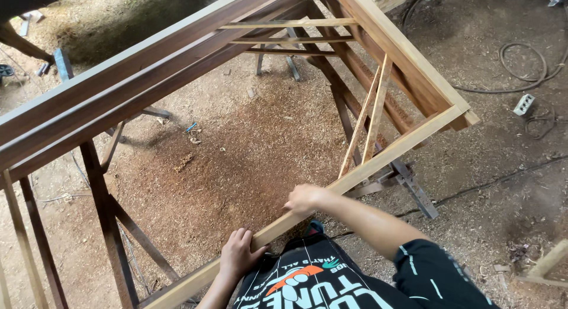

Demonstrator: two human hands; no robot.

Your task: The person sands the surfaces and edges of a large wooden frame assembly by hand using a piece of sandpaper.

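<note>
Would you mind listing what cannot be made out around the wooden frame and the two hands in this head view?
- Left hand: palm and fingertips hidden behind the frame rail.
- Right hand: fingertips curl over the rail's far side, unseen.
- Wooden frame: its ends are cut off by the left and top edges.
- Metal stand: its upper part is hidden under the frame.
- Socket block: too small for detail.

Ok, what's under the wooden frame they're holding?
Under the wooden frame: sawdust-covered floor and a metal trestle beneath its right end. Both hands, left hand and right hand, cover parts of the near rail.

The left hand (238,254) and right hand (305,198) grip the wooden frame (378,161) (near rail).
</note>
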